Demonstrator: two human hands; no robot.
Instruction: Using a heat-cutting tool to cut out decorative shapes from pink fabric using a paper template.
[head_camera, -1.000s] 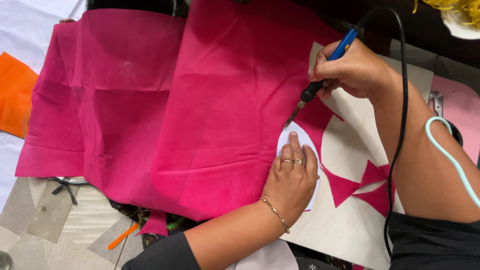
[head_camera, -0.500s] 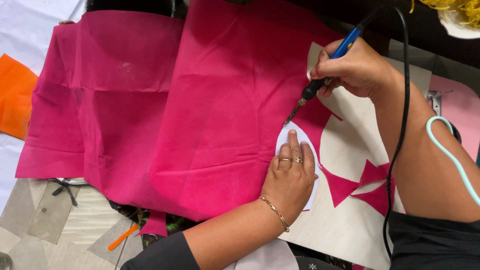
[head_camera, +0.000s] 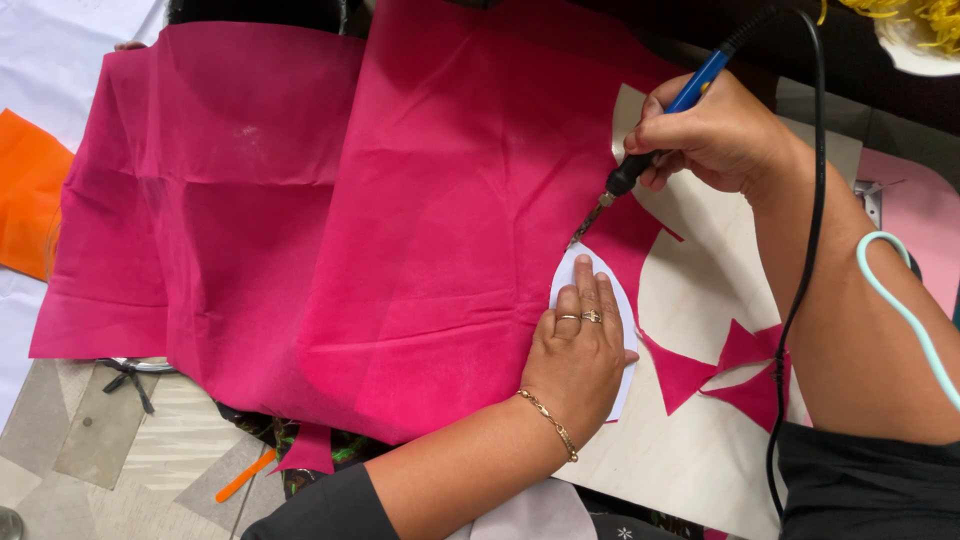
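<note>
Head view, looking straight down at two bare hands working on a large sheet of bright pink cloth spread over a counter topped with a pale board.

The left hand, wearing rings and a thin bracelet, lies flat with fingers together, pressing a white oval paper pattern onto the cloth near its right edge. Its grip is closed on nothing; it only pins things down.

The right hand has its grip wrapped shut around a blue-handled hot cutting tool, held like a pen. The dark metal tip touches the cloth at the top of the pattern, just beyond the left fingertips. A black cord runs from the tool over the right forearm.

Pink scraps lie on the board to the right. An orange sheet sits at the far left, well apart.

Risks, as a judgement: the tip is very near the left fingers, so a slip could burn them. If the pressing hand eases, the pattern could shift and spoil the outline. The cord draped over the arm could tug the tool off its line.
</note>
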